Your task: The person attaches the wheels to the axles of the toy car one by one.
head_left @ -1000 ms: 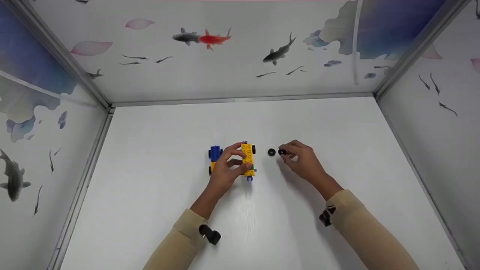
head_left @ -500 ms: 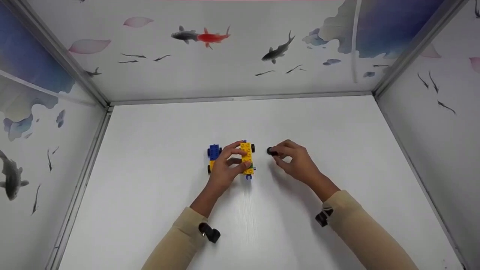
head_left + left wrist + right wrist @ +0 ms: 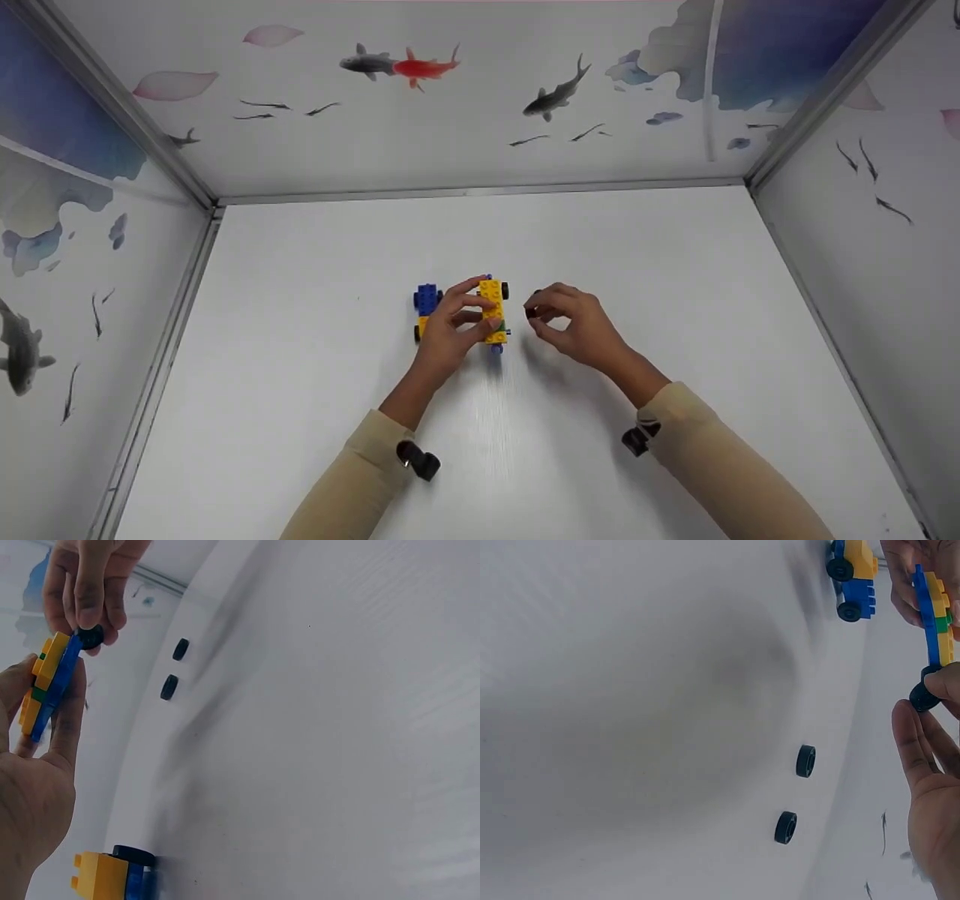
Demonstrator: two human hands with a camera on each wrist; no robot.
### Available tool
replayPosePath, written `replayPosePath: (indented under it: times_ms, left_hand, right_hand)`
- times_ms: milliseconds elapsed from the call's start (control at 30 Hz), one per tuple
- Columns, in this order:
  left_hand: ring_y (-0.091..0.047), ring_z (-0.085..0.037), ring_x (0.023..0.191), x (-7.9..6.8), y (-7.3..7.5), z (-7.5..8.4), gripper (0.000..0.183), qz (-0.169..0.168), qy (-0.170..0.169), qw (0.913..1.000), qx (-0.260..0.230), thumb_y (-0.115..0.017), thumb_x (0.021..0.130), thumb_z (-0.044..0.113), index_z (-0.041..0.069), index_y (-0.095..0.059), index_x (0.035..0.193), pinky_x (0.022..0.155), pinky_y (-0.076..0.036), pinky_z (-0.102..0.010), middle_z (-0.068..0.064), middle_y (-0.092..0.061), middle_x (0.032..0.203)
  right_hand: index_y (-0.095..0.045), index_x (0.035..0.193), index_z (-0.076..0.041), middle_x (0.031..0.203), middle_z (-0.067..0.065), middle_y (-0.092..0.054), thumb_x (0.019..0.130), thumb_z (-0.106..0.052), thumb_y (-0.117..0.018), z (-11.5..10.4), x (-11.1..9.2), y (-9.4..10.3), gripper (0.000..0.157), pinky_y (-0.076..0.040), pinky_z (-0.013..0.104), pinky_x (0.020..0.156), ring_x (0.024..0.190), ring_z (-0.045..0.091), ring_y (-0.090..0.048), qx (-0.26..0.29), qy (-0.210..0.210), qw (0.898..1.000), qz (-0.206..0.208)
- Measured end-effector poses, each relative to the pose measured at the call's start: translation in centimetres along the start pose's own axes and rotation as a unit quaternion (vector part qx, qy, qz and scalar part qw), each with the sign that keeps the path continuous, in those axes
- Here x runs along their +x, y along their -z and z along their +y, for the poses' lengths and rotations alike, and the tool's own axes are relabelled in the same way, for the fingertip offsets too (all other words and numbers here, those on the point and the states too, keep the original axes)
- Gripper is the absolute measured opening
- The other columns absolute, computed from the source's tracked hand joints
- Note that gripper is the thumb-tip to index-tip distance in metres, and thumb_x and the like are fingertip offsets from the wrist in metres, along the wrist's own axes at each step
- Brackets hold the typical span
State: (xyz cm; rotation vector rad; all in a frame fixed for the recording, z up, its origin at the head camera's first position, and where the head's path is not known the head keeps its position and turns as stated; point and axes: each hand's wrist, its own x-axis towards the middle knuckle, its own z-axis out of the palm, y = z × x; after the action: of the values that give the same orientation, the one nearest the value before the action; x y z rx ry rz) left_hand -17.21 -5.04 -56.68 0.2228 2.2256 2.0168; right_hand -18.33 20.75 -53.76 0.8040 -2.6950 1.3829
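My left hand (image 3: 455, 330) grips a toy block car (image 3: 491, 311) by its sides, with yellow studded bricks upward, a blue base and a green piece. A black wheel (image 3: 505, 290) sits at its far right corner, and a bare blue axle end sticks out nearer me. To the right, my right hand (image 3: 577, 322) pinches a small black wheel (image 3: 531, 312) between thumb and fingers, a short gap from the car. In the left wrist view the right fingertips (image 3: 88, 619) are at a black wheel (image 3: 91, 637) by the end of the blue base (image 3: 58, 686).
Another toy block car (image 3: 427, 301), blue and yellow with black wheels, stands on the white table (image 3: 337, 375) left of my left hand. Behind the right fingertips a loose wheel (image 3: 538, 292) partly shows. Two wheels lie on the table in the right wrist view. Printed panels (image 3: 465, 150) enclose the table.
My right hand has moved left toward the held car, passing the loose wheel with a wheel between its fingertips. My left hand keeps its grip on the car almost in place.
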Motion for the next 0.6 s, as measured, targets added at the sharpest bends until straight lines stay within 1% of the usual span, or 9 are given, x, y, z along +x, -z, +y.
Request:
replayPosePath:
  times_ms: [100,233,400,600]
  left_hand:
    - [-0.074,-0.027,0.120,0.03,0.02,0.13,0.016,0.000,0.000,1.0000,-0.004,-0.084,0.101,0.022,0.028,-0.079,0.115,0.101,-0.066,-0.033,0.018,-0.051,0.166]
    - [-0.074,-0.027,0.120,0.03,-0.07,0.20,0.016,0.002,0.002,1.0000,-0.007,-0.084,0.101,0.023,0.027,-0.079,0.115,0.099,-0.066,-0.033,0.018,-0.051,0.167]
    - [-0.074,-0.028,0.119,-0.14,-0.27,0.01,0.016,-0.003,0.008,0.9999,-0.013,-0.084,0.100,0.024,0.027,-0.078,0.115,0.097,-0.067,-0.032,0.017,-0.050,0.167]
    - [-0.073,-0.029,0.120,-0.01,-0.18,0.02,0.016,0.004,-0.006,0.9997,-0.022,-0.084,0.101,0.025,0.026,-0.078,0.115,0.097,-0.067,-0.033,0.017,-0.050,0.167]
  right_hand:
    - [-0.078,0.126,-0.014,0.120,0.005,-0.075,0.099,-0.005,-0.082,-0.30,0.04,-0.20,0.028,-0.068,0.033,0.096,0.105,0.017,-0.079,0.010,-0.006,1.000,-0.003]
    - [-0.078,0.131,-0.013,0.121,0.005,-0.076,0.099,-0.005,-0.082,-0.51,-0.04,-0.45,0.033,-0.068,0.035,0.096,0.105,0.017,-0.080,0.012,-0.008,1.000,-0.006]
    - [-0.079,0.131,-0.015,0.121,0.004,-0.076,0.099,-0.007,-0.082,-0.66,-0.40,-0.68,0.033,-0.068,0.034,0.097,0.106,0.016,-0.079,0.018,-0.011,1.000,-0.016]
    - [-0.079,0.129,-0.013,0.120,0.005,-0.077,0.100,-0.008,-0.082,-0.84,-0.38,-0.86,0.030,-0.068,0.035,0.097,0.107,0.018,-0.080,0.039,-0.007,0.999,-0.026]
